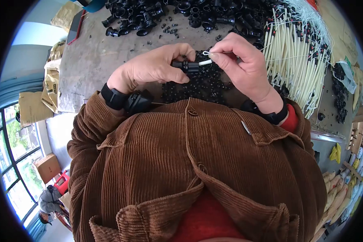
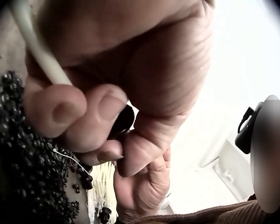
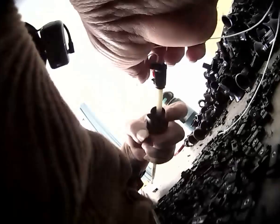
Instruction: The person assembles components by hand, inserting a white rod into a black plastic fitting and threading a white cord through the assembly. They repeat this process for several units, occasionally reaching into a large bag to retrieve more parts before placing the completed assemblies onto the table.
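My left hand (image 1: 157, 66) curls round a black ribbed plastic part (image 1: 186, 66). A pale tube (image 1: 205, 62) comes out of its right end, towards my right hand (image 1: 244, 64). With thumb and fingers the right hand pinches a white string whose loop (image 1: 206, 53) shows at the fingertips. In the right wrist view, a small black clip (image 3: 159, 76) sits at the tube's (image 3: 159, 99) upper end, just below the right fingers, and the left hand (image 3: 154, 140) grips the black part (image 3: 156, 120). The left wrist view shows the pale tube (image 2: 44, 58) passing into the left hand (image 2: 130, 84).
Small black pieces (image 1: 197, 88) lie in a heap under the hands. Black flared parts (image 1: 149, 18) cover the table's (image 1: 92, 56) far side. A bundle of pale tubes with strings (image 1: 298, 52) lies on the right. At lower left, another person (image 1: 50, 201) is near the window.
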A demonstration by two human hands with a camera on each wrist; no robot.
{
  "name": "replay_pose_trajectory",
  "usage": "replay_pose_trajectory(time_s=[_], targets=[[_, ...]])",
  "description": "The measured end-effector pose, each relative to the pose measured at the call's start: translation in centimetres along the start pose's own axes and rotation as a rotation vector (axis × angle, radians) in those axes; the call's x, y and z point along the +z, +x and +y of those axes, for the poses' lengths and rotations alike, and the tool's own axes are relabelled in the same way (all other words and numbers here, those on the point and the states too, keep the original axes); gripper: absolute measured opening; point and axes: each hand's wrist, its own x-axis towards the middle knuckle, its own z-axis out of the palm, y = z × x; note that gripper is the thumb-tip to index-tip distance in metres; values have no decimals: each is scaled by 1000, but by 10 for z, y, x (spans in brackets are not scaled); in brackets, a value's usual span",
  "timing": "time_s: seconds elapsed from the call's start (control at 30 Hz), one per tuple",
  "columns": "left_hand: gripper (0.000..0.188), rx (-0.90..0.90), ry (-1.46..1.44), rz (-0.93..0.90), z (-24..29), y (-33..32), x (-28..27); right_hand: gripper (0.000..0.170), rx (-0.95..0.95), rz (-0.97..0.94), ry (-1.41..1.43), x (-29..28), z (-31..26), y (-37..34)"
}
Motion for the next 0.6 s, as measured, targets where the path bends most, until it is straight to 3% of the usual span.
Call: replay_pose_trajectory(time_s=[0.07,0.17,0.6], targets=[[21,53,50,-21,-4,-4,-1,8,-58,17,33,2,-1,-1],[27,-45,0,-15,9,-11,-5,11,-142,-56,-32,8,-2,-1],[25,34,86,84,2,-13,-6,17,-184,-161,-236,18,6,-5]])
